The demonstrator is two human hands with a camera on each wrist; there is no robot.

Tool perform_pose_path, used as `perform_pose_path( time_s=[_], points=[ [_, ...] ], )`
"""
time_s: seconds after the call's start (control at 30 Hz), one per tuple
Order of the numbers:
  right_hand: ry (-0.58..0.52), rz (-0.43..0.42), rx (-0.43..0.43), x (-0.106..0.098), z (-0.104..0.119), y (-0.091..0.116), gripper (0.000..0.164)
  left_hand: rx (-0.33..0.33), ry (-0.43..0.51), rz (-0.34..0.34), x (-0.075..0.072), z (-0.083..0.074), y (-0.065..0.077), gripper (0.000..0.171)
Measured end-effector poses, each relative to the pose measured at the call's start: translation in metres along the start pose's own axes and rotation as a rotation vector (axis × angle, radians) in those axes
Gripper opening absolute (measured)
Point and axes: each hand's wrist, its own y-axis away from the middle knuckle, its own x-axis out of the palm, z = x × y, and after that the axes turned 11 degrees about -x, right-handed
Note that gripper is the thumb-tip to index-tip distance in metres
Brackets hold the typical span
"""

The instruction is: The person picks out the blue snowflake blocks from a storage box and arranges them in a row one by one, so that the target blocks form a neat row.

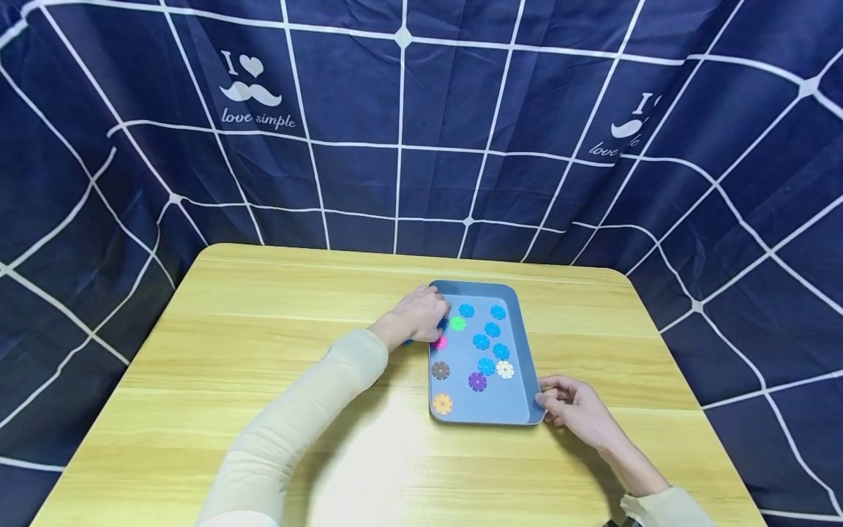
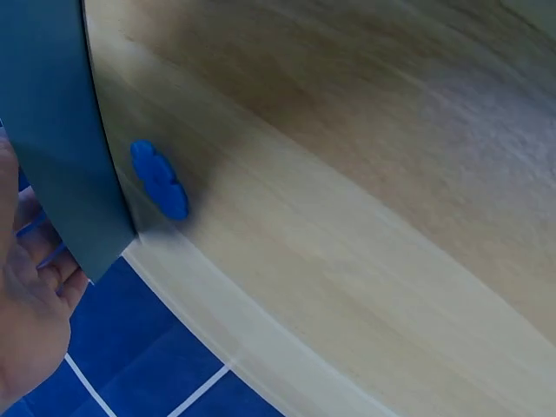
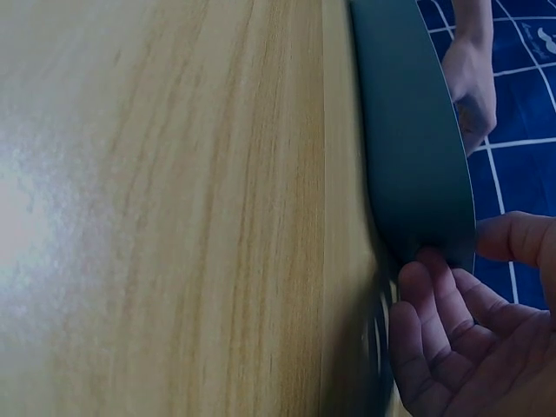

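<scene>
A shallow blue-grey tray [image 1: 454, 421] lies on the table, holding several notched snowflake discs, most of them blue [image 1: 481, 342]. Over its left edge reaches my left hand [image 1: 420, 313], fingers curled down inside; blue of a snowflake disc [image 1: 443, 323] shows right at the fingertips. The palm hides much of that disc. Beneath the left wrist, another blue disc [image 2: 160, 180] is on the wood beside the tray wall. My right hand [image 1: 573, 408] grips the tray's near right corner, thumb at the rim and fingers [image 3: 419, 291] against the outside wall.
Also in the tray are green [image 1: 457, 323], pink [image 1: 440, 342], brown [image 1: 440, 370], purple [image 1: 477, 381], white [image 1: 505, 369] and orange [image 1: 443, 404] discs. The wooden table [image 1: 263, 344] has rounded far corners. A dark blue checked curtain [image 1: 356, 176] surrounds its back and sides.
</scene>
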Motion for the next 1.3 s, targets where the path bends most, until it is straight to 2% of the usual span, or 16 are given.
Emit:
perform_pose_path(
  time_s=[0.33,0.8,1.07,1.3],
  points=[
    [0.003,0.0,-0.008,0.0002,0.0002,-0.0003,0.046,-0.039,-0.005,0.03,-0.0009,-0.0042,-0.001,0.016],
    [0.005,-0.004,-0.009,0.001,0.001,0.0003,0.045,-0.038,0.037,0.069,0.0015,-0.0038,-0.0036,0.027],
    [0.005,-0.005,-0.007,0.0007,0.0002,0.0004,0.046,-0.039,0.049,0.037,0.0038,-0.0064,-0.0038,0.033],
    [0.013,-0.004,-0.003,0.0003,-0.0014,-0.0002,0.045,-0.041,0.096,0.055,0.0024,-0.0015,-0.0025,0.036]
  ],
)
